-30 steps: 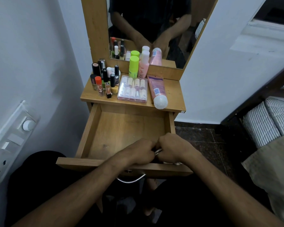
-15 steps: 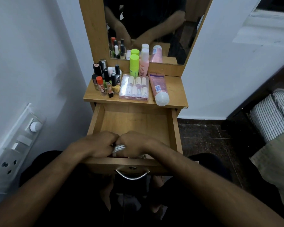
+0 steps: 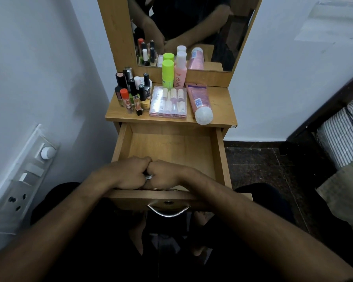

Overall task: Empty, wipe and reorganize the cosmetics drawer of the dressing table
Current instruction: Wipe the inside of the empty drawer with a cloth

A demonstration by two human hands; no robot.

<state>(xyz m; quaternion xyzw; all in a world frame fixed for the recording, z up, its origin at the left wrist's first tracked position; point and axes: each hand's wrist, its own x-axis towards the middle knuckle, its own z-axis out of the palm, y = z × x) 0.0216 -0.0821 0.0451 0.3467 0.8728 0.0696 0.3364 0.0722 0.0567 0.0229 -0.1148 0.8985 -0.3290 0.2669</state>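
both hands sit knuckle to knuckle over the near end of the open drawer [image 3: 171,147], fingers curled tight. the left hand [image 3: 128,174] and right hand [image 3: 164,176] close together around something small and pale, of which only a sliver [image 3: 148,177] shows between them; what it is cannot be told from here. the forearms cross the drawer front, above its curved metal handle [image 3: 168,212].

the drawer is pulled out toward the person and its wooden floor shows bare past the hands.

on the tabletop [image 3: 218,102] behind it stand the cosmetics: a cluster of small bottles and lipsticks [image 3: 134,92] at the left, a clear case of little tubes [image 3: 168,102] in the middle, and a pink tube [image 3: 199,102] lying flat just to its right, white cap toward the drawer. a green-capped bottle [image 3: 168,73] and a pink bottle [image 3: 180,71] stand upright behind the case, against the mirror frame [image 3: 114,37], touching or nearly touching each other.

a switch panel [image 3: 27,174] is on the left wall. striped fabric [image 3: 342,131] shows at the right edge.
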